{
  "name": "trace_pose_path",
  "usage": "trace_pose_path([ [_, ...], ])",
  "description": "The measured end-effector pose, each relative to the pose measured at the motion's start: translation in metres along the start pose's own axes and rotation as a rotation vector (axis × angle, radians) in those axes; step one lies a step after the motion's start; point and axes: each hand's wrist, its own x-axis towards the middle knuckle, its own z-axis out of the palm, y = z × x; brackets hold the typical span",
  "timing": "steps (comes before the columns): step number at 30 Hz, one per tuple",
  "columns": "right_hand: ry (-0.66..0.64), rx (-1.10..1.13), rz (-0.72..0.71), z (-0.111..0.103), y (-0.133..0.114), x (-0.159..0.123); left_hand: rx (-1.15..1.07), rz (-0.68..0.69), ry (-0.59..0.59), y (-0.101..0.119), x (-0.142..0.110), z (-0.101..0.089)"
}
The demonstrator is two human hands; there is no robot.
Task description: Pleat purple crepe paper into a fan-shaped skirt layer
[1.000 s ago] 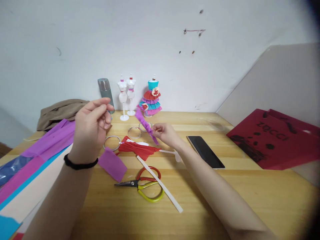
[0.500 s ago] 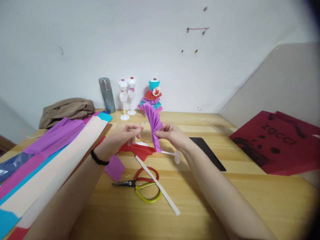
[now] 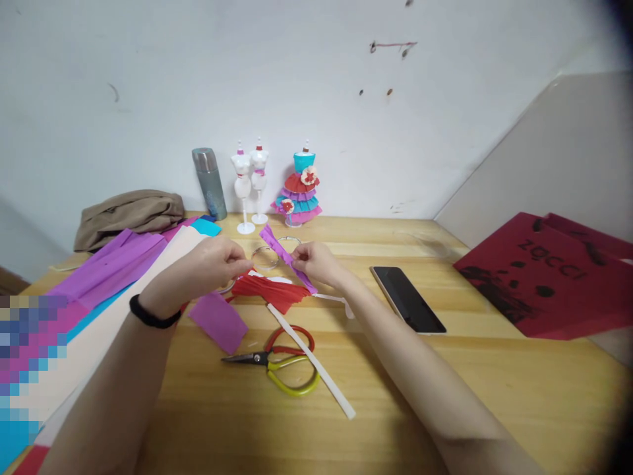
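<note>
My right hand (image 3: 316, 264) pinches the gathered middle of a pleated purple crepe paper strip (image 3: 275, 245), which slants above the table. My left hand (image 3: 220, 258) has its fingertips pressed together beside the pleated red crepe paper (image 3: 270, 290); what they hold, if anything, I cannot make out. White pieces show at the red paper's upper edge. Below it lie a purple paper piece (image 3: 219, 322), scissors (image 3: 291, 359) with red and yellow handles, and a white strip (image 3: 316, 366) across those handles. Metal rings (image 3: 267, 258) lie behind the hands.
Layered coloured paper sheets (image 3: 113, 290) cover the left side. At the back stand a flask (image 3: 210, 185), two white dress forms (image 3: 242, 185) and one in a ruffled paper dress (image 3: 301, 191). A phone (image 3: 408, 300) and a red bag (image 3: 548, 277) lie to the right.
The purple paper has tipped from nearly upright to a slant, lower and to the left. My left hand has moved left and its fingers have come together. The purple piece shows more fully.
</note>
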Motion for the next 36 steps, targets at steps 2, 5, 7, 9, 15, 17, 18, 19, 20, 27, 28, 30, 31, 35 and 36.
trace_pose_path([
  [2,-0.025,-0.074,-0.017,0.002,-0.004,0.002,0.074,-0.008,0.001,0.002,-0.004,-0.007],
  [5,-0.044,-0.162,-0.024,0.003,-0.007,0.003,0.182,-0.055,0.049,0.010,-0.012,-0.019],
  [7,-0.049,-0.197,-0.017,0.001,-0.009,0.004,0.169,-0.114,0.039,0.014,-0.016,-0.024],
  [9,-0.070,-0.202,-0.003,0.000,-0.010,0.004,0.130,-0.114,0.033,0.013,-0.016,-0.023],
  [15,-0.141,-0.114,0.087,-0.007,-0.008,0.003,-0.145,-0.073,-0.272,0.002,0.004,0.019],
  [17,-0.129,-0.088,0.105,-0.011,-0.006,0.000,-0.230,-0.106,-0.296,0.001,0.008,0.037],
  [18,-0.123,-0.077,0.113,-0.014,-0.004,-0.001,-0.264,-0.108,-0.281,0.000,0.007,0.046],
  [19,-0.119,-0.070,0.121,-0.016,-0.003,-0.003,-0.314,-0.132,-0.241,-0.002,0.006,0.053],
  [20,-0.115,-0.069,0.130,-0.019,-0.001,-0.004,-0.377,-0.157,-0.221,-0.004,0.004,0.061],
  [27,-0.022,-0.264,0.226,-0.027,0.015,-0.004,-0.693,-0.247,-0.257,-0.027,-0.018,0.091],
  [28,-0.008,-0.308,0.244,-0.027,0.017,-0.003,-0.704,-0.250,-0.248,-0.028,-0.019,0.092],
  [30,0.027,-0.396,0.282,-0.028,0.021,-0.003,-0.725,-0.264,-0.242,-0.026,-0.020,0.093],
  [31,0.049,-0.439,0.301,-0.029,0.022,-0.003,-0.738,-0.275,-0.243,-0.024,-0.020,0.093],
  [35,0.112,-0.577,0.361,-0.035,0.030,-0.004,-0.786,-0.303,-0.244,-0.016,-0.019,0.092],
  [36,0.112,-0.601,0.369,-0.036,0.032,-0.004,-0.789,-0.299,-0.245,-0.015,-0.019,0.092],
])
